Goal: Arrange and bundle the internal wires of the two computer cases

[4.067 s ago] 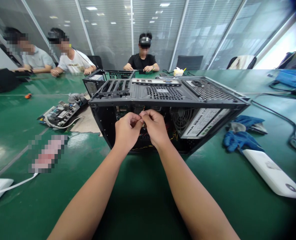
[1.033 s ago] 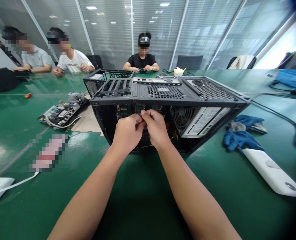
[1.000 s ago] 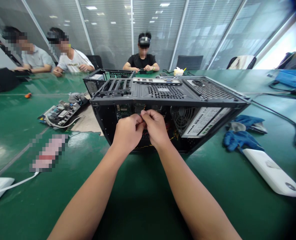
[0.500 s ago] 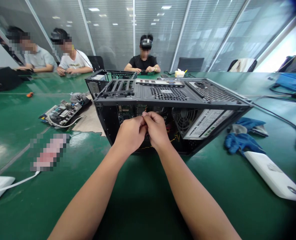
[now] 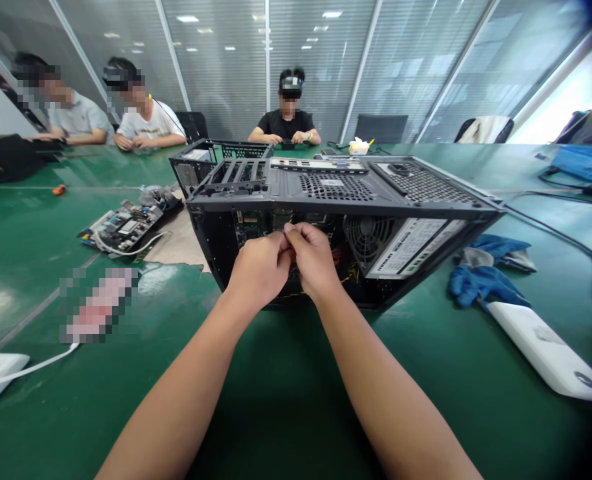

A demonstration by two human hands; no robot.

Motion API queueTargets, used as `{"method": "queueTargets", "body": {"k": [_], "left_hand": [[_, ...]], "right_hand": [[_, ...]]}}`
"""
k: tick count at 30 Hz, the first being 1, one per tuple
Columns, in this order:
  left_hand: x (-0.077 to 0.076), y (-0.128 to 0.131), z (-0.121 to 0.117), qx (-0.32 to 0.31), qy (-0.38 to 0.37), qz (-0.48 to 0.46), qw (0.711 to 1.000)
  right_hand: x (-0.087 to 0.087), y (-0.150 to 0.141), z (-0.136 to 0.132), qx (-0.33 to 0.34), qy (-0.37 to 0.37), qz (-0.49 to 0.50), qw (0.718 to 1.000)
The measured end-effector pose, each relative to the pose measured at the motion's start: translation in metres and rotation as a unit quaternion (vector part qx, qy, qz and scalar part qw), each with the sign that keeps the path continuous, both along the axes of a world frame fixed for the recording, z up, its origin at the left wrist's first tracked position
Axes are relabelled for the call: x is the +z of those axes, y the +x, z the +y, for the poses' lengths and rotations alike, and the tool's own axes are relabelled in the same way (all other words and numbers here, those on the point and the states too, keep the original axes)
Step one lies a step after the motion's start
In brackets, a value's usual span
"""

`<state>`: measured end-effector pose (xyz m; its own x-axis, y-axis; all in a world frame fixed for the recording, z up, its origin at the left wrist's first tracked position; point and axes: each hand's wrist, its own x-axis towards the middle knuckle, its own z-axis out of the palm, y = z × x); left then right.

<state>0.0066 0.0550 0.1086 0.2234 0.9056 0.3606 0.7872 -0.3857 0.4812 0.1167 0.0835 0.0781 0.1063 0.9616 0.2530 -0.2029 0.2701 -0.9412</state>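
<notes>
A black computer case (image 5: 346,213) lies on the table in front of me, its open side facing me. At that opening, my left hand (image 5: 263,267) and my right hand (image 5: 316,257) meet, fingertips pinched together. A thin orange and dark cable (image 5: 291,218) comes up from between the fingertips; its end is hidden by my fingers. To the right of my hands sits the power supply (image 5: 401,247) with its round fan grille. Behind them a circuit board (image 5: 250,219) is partly visible inside the case, and yellow wires (image 5: 346,275) run low in it.
On the left lie a loose circuit board (image 5: 126,227) on brown cardboard (image 5: 181,247), a pixelated flat object (image 5: 103,307) and a white cable (image 5: 41,367). Blue gloves (image 5: 486,280) and a white device (image 5: 551,350) lie right. Several people sit across the green table (image 5: 276,413).
</notes>
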Motion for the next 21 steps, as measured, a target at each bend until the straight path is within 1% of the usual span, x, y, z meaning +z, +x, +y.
{"method": "queueTargets", "body": {"k": [11, 21], "left_hand": [[0.0, 0.0007, 0.0006, 0.004, 0.005, -0.006, 1.0], [0.0011, 0.0014, -0.0004, 0.0, 0.006, -0.011, 1.0]], "right_hand": [[-0.0014, 0.0006, 0.0015, -0.008, 0.007, -0.022, 1.0], [0.0009, -0.0005, 0.0009, -0.012, 0.006, -0.005, 1.0]]}}
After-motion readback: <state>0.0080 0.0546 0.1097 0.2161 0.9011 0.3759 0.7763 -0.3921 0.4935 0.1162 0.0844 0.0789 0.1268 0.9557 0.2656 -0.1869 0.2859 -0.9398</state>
